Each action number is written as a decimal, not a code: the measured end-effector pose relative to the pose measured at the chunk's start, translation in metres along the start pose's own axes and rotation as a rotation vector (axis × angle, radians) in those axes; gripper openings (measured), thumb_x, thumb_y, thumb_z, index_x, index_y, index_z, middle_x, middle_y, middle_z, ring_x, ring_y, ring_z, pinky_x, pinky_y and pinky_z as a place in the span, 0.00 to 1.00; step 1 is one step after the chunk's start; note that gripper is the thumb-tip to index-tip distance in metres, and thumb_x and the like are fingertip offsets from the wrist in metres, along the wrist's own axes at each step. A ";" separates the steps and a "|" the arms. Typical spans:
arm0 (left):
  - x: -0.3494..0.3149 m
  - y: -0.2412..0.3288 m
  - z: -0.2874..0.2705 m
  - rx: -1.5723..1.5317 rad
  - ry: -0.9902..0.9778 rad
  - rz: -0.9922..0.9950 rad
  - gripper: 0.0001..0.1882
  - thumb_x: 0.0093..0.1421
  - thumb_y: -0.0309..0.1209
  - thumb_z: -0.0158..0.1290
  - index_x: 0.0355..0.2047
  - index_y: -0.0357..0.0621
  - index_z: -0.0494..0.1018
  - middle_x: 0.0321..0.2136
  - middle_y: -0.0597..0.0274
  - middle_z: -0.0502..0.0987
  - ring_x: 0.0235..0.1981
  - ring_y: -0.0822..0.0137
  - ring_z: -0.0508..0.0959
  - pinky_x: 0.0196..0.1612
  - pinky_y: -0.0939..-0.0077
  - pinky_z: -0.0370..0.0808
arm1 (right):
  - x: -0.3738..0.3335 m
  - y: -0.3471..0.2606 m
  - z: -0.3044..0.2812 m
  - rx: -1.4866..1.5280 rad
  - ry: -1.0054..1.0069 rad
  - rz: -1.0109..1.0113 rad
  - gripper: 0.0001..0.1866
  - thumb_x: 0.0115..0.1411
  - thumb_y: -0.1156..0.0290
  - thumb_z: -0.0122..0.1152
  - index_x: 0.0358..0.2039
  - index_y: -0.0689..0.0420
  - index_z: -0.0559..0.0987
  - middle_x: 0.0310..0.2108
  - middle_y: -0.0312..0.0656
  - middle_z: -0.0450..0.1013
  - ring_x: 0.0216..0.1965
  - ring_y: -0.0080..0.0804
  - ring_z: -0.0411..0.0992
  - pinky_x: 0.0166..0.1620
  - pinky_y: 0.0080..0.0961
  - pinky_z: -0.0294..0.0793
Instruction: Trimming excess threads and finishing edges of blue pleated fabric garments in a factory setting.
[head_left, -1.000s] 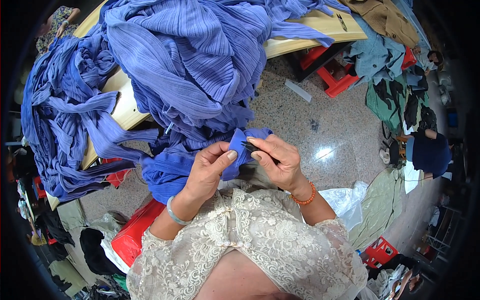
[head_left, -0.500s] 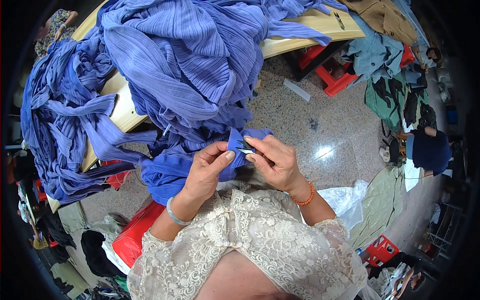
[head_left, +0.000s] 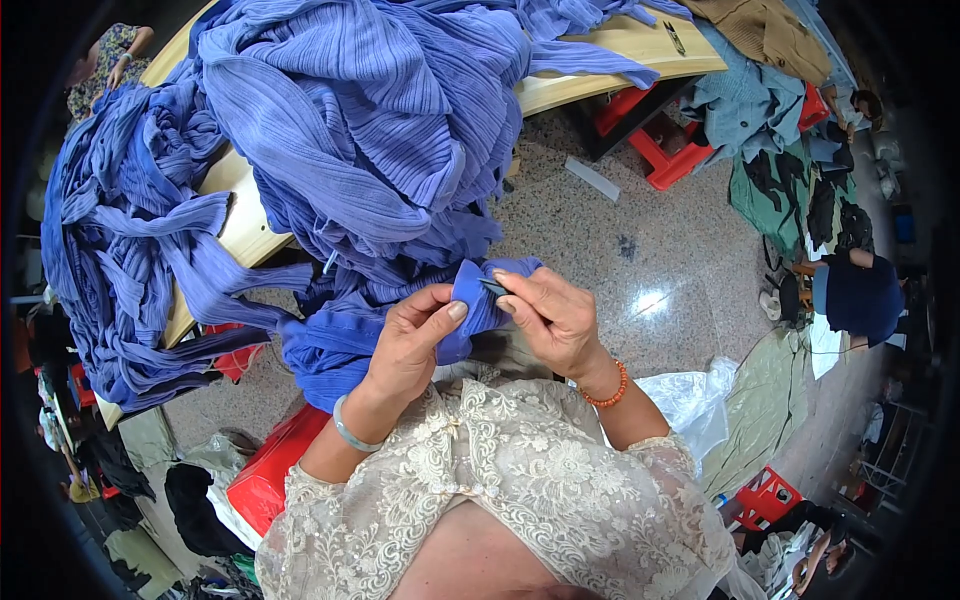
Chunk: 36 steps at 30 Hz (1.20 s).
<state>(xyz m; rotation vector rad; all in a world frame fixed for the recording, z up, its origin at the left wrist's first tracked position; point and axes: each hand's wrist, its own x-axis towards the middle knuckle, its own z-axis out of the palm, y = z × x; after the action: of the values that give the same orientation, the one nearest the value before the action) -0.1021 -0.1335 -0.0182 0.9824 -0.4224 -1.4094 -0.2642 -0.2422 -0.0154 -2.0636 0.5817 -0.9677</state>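
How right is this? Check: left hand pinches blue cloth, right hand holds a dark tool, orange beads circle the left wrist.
Wrong wrist: the head view shows orange beads circling the right one. Left hand pinching blue cloth, right hand holding a dark tool: correct.

The small scissors (head_left: 492, 287) in the right hand (head_left: 556, 318) showed spread blades against the blue cloth (head_left: 478, 312) half a second ago; now these have drawn together into one dark point, apparently closed, though fingers partly hide them.
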 end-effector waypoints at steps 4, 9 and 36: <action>0.000 0.002 0.001 -0.086 0.057 -0.101 0.11 0.61 0.28 0.51 0.43 0.37 0.73 0.36 0.65 0.77 0.37 0.77 0.74 0.42 0.82 0.71 | 0.000 0.000 -0.003 0.009 -0.023 0.035 0.15 0.51 0.74 0.65 0.41 0.59 0.79 0.21 0.39 0.71 0.16 0.27 0.67 0.19 0.22 0.64; 0.001 0.002 0.003 -0.076 0.087 -0.085 0.13 0.62 0.28 0.51 0.45 0.36 0.73 0.36 0.64 0.78 0.36 0.77 0.75 0.40 0.82 0.72 | 0.001 -0.005 -0.005 -0.053 -0.105 0.046 0.16 0.49 0.71 0.67 0.41 0.58 0.80 0.21 0.38 0.71 0.16 0.28 0.67 0.19 0.23 0.65; 0.001 0.003 -0.003 -0.006 0.109 -0.020 0.13 0.61 0.28 0.53 0.44 0.33 0.74 0.36 0.63 0.78 0.36 0.78 0.75 0.42 0.84 0.70 | 0.002 -0.016 -0.016 -0.157 -0.220 -0.054 0.18 0.44 0.73 0.69 0.40 0.57 0.80 0.18 0.38 0.67 0.16 0.29 0.65 0.20 0.24 0.63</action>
<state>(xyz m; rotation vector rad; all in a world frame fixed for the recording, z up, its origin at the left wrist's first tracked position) -0.0982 -0.1343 -0.0179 1.0555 -0.3282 -1.3672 -0.2740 -0.2412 0.0046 -2.2992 0.5008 -0.7309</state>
